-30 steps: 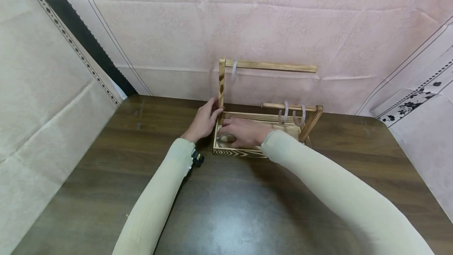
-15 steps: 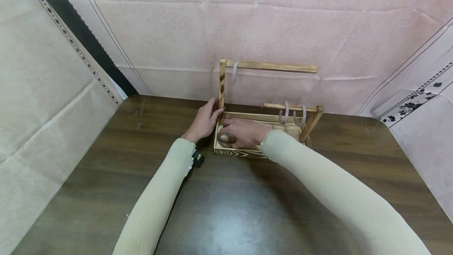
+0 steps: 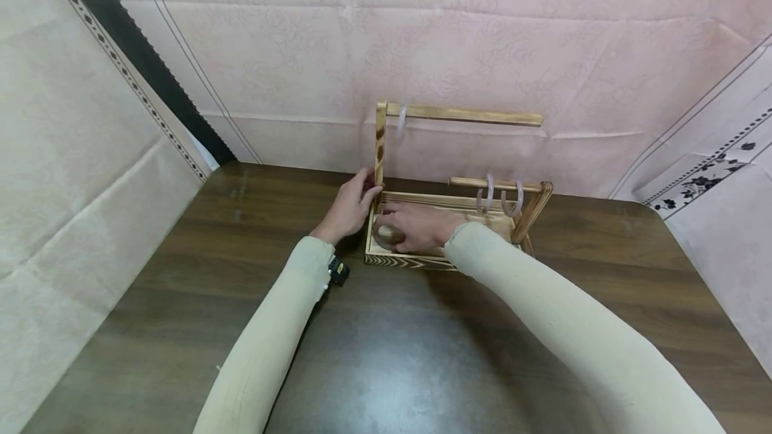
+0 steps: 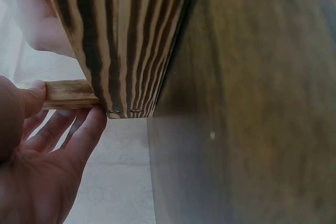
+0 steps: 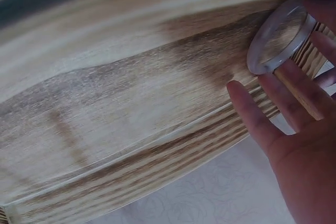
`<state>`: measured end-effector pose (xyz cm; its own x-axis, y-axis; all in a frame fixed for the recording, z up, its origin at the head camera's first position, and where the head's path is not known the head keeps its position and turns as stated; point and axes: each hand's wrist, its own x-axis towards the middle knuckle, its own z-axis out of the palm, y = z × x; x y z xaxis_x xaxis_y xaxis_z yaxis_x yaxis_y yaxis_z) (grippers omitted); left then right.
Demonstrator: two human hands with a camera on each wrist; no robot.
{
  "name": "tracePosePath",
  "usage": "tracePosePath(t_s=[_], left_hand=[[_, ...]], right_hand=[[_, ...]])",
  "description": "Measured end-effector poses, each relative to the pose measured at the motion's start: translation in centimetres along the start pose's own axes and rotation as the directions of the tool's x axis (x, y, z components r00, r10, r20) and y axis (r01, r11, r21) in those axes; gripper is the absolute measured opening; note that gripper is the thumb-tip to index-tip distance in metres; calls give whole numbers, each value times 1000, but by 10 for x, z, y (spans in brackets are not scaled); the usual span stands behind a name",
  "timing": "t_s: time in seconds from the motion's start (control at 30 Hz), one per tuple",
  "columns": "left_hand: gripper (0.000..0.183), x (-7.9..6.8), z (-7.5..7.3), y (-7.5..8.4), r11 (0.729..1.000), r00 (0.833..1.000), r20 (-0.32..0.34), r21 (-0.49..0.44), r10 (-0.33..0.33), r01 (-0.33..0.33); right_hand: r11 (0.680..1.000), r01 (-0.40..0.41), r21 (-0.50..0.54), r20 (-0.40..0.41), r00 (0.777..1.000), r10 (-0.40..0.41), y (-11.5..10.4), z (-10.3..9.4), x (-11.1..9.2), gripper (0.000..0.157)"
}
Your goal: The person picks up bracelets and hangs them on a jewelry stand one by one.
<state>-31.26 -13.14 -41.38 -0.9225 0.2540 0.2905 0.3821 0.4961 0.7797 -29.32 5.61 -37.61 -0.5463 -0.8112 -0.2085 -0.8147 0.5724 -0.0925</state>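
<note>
A wooden stand (image 3: 416,262) with a shallow tray, a tall post and two hanging bars is near the table's back edge. My left hand (image 3: 345,209) grips the lower part of the tall post (image 4: 71,94) between thumb and fingers, outside the tray's left end. Inside that end, my right hand (image 3: 416,225) pinches a pale translucent bangle (image 5: 254,51) by its edge. The bangle leans at a slant, close over the tray floor, with its far edge partly hidden by the thumb and fingers.
One bangle (image 3: 401,120) hangs on the upper bar (image 3: 470,114) near the post. Two more bangles, one of them (image 3: 489,193) further left, hang on the lower bar (image 3: 464,182) at the stand's right. A pink patterned cloth (image 3: 301,65) rises behind the table (image 3: 289,327).
In my right hand the bangle has tilted slightly, its ring showing darker and more clearly by the tray's left end. My left hand keeps its hold on the post.
</note>
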Motion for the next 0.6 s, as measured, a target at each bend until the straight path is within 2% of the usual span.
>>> tracePosePath(t_s=[0.3, 0.6], left_hand=[[35, -1, 0, 1, 1000, 1000, -3, 8, -5, 5], [35, -2, -1, 3, 1000, 1000, 6, 13, -19, 19]], right_hand=[[999, -26, 25, 10, 1000, 26, 3, 2, -2, 53], [999, -7, 45, -54, 999, 9, 8, 4, -5, 48]])
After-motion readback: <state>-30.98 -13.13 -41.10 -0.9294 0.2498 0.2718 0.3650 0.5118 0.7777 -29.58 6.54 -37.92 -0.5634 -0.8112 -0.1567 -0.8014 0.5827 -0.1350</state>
